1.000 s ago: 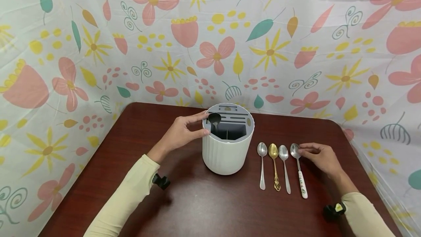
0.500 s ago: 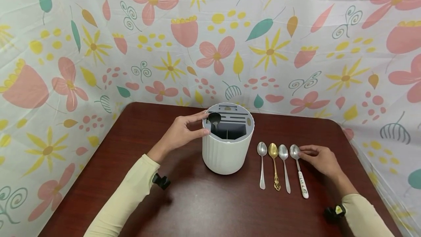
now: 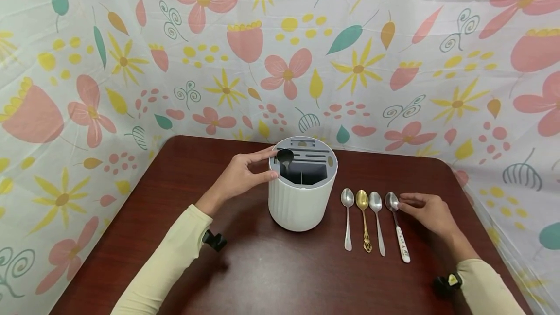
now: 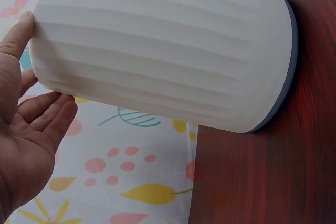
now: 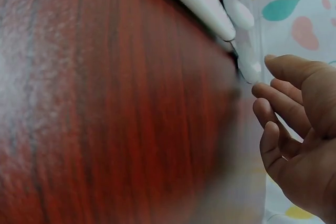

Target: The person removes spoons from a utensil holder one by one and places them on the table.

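A white ribbed utensil holder (image 3: 297,208) with a grey slotted top stands upright on the table. My left hand (image 3: 239,174) holds its left side near the rim, thumb in front and fingers toward the back; the left wrist view shows the fingertips at the rim. A black spoon (image 3: 285,156) stands in the holder, bowl up, its handle hidden inside. To the right, a spoon with a white patterned handle (image 3: 403,244) lies flat. My right hand (image 3: 430,213) has its fingertips at the edge of that spoon's bowl; whether they touch is hard to tell.
Left of the white-handled spoon lie a silver spoon (image 3: 376,222), a gold spoon (image 3: 365,218) and another silver spoon (image 3: 347,218), bowls away from me. The dark red wooden table (image 3: 262,276) ends at a floral cloth (image 3: 363,91) behind and at both sides.
The white-handled spoon has turned slightly about its length, the handle's pattern now facing differently. My right fingertips stay by its bowl. The left hand and holder keep their places.
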